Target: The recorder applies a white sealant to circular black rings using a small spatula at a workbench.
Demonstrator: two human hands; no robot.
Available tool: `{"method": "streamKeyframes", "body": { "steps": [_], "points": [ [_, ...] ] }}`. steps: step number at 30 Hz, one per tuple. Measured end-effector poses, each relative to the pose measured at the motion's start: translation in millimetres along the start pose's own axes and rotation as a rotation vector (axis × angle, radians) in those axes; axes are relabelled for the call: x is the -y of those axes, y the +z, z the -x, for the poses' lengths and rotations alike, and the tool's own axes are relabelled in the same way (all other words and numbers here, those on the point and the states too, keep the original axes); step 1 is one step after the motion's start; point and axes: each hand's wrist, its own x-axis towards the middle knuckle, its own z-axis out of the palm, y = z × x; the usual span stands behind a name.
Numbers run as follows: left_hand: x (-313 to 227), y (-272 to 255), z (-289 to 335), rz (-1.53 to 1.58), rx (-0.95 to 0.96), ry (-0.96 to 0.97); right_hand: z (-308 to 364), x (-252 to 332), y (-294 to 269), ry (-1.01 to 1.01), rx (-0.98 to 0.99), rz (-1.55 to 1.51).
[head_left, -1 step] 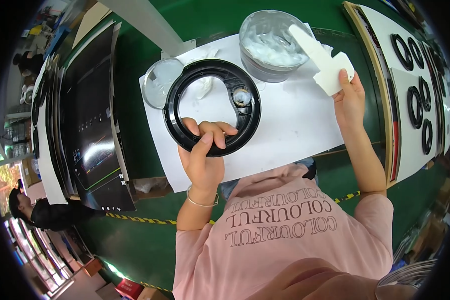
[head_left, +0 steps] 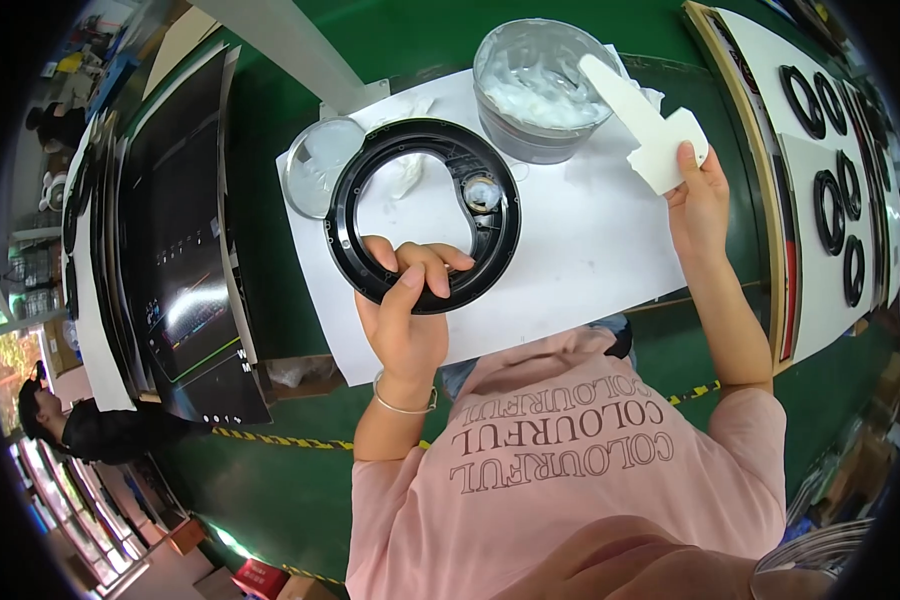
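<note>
Barely a flicker from the earlier frame: our left hand (head_left: pixel 405 310) keeps its grip on the black ring (head_left: pixel 500 235), fingers through the opening at its near rim, over the white sheet (head_left: pixel 590 240); our right hand (head_left: pixel 698 205) still pinches the flat white scraper (head_left: pixel 662 135), narrow end overlapping the tub (head_left: pixel 542 145) in our view. Tub and round lid (head_left: pixel 315 170) crowd the ring's far side; our open room lies rightward, bare sheet down to its near edge
</note>
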Motion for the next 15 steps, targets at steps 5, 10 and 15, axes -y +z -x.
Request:
{"method": "streamKeyframes", "body": {
  "steps": [5, 10, 15],
  "points": [
    [2, 2, -2, 0.002, -0.007, -0.007, 3, -3, -38, 0.066, -0.118, -0.098],
    [0, 4, -2, -0.014, 0.000, -0.013, 15, 18, -36, 0.185, -0.125, -0.247],
    [-1, 6, 0, -0.007, 0.017, 0.006, 13, 29, -20, 0.271, -0.059, -0.275]
  ]
}}
